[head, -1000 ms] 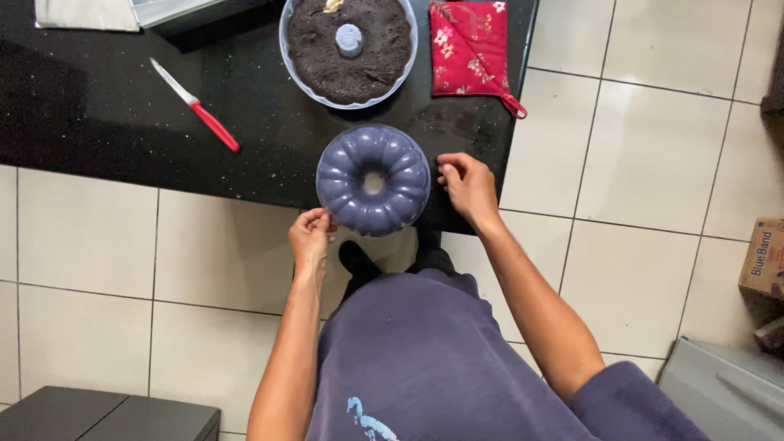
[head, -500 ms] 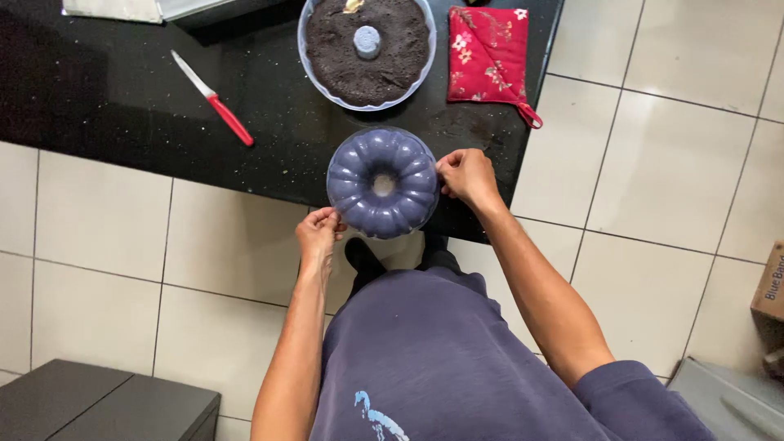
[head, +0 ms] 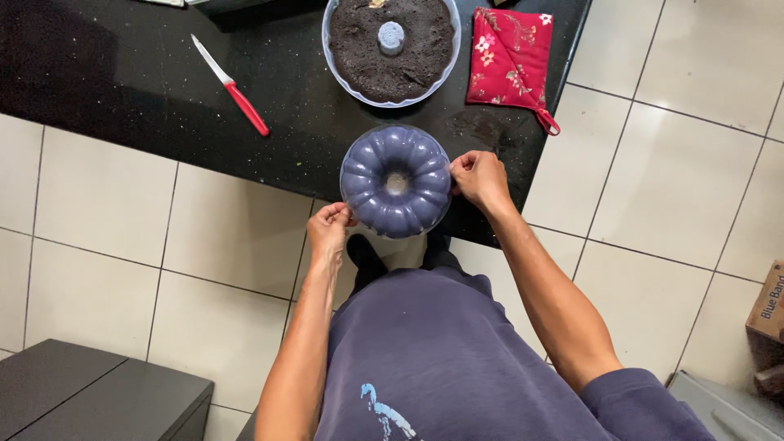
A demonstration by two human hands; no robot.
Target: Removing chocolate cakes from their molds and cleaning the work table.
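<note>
Hands: two, both the person's own, both closed in a pinch on the rim of the ring-shaped cake mould [head: 396, 181].
Left hand [head: 328, 229]: fingers curled in, thumb and fingertips gripping the mould's lower left edge; the hand sits over the floor, just off the desk's edge.
Right hand [head: 480, 176]: fingers folded tight, pinching the mould's right edge, over the black surface.
Mould: one, purple, fluted, turned upside down with its domed ridges and centre hole facing up; a thin clear rim shows around it. It lies at the near edge of the desk [head: 106, 90], partly past the edge, between the two hands.
Desk: one, black and glossy, running across the top of the view.
Round dish [head: 392, 51]: one, light-rimmed, filled with dark crumbly stuff, a small pale knob in its middle; it stands just behind the mould, close but not touching.
Pot holder [head: 510, 59]: one, red cloth with a flower print and a loop at one corner, lying flat just right of the dish.
Knife [head: 229, 84]: one, red handle, pale blade pointing away from the person, lying well left of the dish.
Floor [head: 670, 163]: pale square tiles on both sides of the person.
Cardboard box [head: 768, 302]: one, at the far right edge, partly cut off.
Dark grey block [head: 90, 392]: one, low, in the bottom left corner.
Clothing: dark blue shirt with a small light print.
</note>
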